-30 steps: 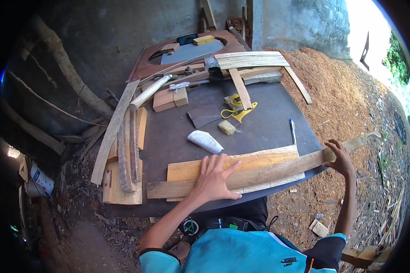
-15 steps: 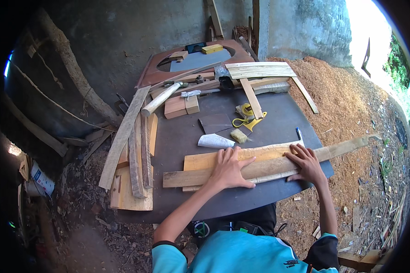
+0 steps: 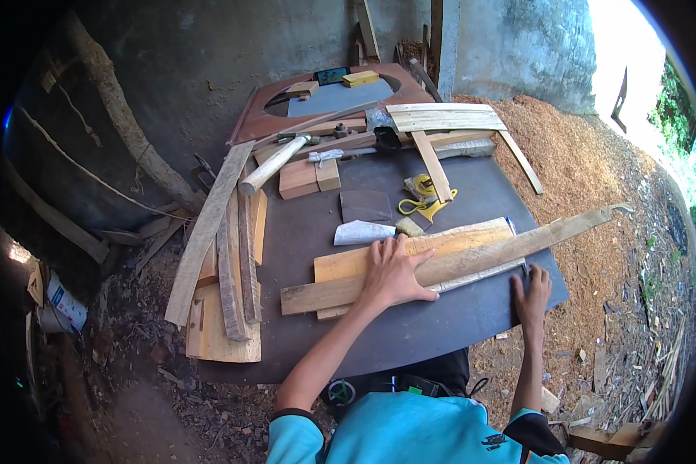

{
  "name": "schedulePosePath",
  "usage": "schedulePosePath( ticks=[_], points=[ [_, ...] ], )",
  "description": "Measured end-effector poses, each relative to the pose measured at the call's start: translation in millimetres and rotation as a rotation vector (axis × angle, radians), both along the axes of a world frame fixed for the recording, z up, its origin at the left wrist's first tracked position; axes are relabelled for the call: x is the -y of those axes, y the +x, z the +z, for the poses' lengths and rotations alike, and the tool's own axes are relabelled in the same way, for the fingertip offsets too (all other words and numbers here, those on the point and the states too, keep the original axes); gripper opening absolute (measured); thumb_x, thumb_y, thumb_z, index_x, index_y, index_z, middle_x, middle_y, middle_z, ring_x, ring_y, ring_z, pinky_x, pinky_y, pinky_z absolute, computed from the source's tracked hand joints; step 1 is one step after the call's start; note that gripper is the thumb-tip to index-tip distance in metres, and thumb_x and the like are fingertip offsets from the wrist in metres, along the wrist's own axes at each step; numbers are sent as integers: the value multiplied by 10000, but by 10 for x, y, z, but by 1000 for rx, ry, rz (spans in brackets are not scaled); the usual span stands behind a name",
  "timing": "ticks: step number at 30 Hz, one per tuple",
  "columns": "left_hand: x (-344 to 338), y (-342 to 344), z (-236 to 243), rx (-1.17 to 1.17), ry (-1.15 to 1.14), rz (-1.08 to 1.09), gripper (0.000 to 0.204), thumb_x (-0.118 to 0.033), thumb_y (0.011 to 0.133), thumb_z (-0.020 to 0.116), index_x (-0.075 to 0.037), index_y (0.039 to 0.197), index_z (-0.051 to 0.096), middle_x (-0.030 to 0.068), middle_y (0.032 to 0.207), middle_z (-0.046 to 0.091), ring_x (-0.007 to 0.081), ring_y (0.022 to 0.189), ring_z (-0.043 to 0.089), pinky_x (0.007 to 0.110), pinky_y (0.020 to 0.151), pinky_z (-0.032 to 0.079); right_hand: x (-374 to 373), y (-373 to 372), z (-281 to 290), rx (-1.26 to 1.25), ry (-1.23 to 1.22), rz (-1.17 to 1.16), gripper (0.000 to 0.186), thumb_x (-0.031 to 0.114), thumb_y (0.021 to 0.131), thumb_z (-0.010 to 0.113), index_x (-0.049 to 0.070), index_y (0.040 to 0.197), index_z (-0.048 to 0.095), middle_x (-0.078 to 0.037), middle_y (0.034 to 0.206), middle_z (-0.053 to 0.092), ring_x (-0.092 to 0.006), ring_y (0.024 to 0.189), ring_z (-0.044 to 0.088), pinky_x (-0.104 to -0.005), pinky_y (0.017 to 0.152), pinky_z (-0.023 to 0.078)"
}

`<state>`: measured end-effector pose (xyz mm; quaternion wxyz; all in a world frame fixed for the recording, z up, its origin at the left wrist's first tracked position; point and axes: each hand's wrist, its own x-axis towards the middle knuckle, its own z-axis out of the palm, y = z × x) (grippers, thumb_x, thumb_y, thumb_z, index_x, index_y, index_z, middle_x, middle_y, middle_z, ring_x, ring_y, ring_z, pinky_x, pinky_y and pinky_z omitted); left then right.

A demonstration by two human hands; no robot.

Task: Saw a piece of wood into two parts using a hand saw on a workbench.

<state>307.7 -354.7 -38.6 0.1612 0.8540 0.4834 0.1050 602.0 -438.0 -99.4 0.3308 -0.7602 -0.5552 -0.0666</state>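
My left hand [image 3: 394, 274] is spread across a long grey-brown wooden strip [image 3: 487, 259], fingers over its far edge and thumb out to the right. Under the strip lies a wider, paler board [image 3: 340, 267], showing along both sides of it. My right hand [image 3: 532, 298] rests on the dark tabletop [image 3: 456, 332] at the board's right end, off the strip, fingers apart. A small dark thing at its fingertips is too small to make out. Beyond the strip, a blue pen [image 3: 510, 225] shows at the board's right end.
Folded white paper [image 3: 363, 233], a dark flat sheet [image 3: 366, 206] and a yellow tape measure [image 3: 424, 185] lie beyond the boards. A wooden-handled hammer [image 3: 274, 165] rests on stacked wood at the left. Long planks [image 3: 209, 240] hang over the left edge. Sawdust [image 3: 572, 155] is heaped at right.
My right hand has left the strip and moved down toward me to the board's near right corner. My left hand stays on the strip, which has shifted slightly.
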Motion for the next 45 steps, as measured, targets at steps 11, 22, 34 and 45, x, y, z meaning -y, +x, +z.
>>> schedulePosePath(
  ticks=[11,22,34,45],
  points=[
    [-14,-9,-41,34,-21,11,832,-563,494,749,-253,1244,566,246,1314,366,378,1244,301,458,1068,154,-128,138,55,43,-67,29,276,211,783,644,12,966,591,-159,840,585,-336,770,575,-409,707,454],
    [-59,-30,-93,32,-81,11,885,-489,466,775,-235,1274,521,227,1352,330,354,1307,248,493,1095,106,351,127,341,11,-401,-107,198,146,733,507,-36,746,583,-226,661,587,-403,660,587,-463,653,470],
    [-92,-48,-163,156,41,-50,785,-449,464,794,-134,1157,602,135,1296,419,276,1257,332,472,1066,176,-813,-962,633,-103,-182,534,131,107,831,465,-17,862,496,-235,816,546,-409,804,556,-470,708,432],
    [-83,-43,-190,299,107,-48,590,-519,574,759,-89,973,692,43,1056,576,198,1065,472,386,968,271,-1356,-1509,489,-88,-148,691,208,141,793,613,72,988,593,-133,942,579,-350,815,601,-428,698,478]
  ],
)
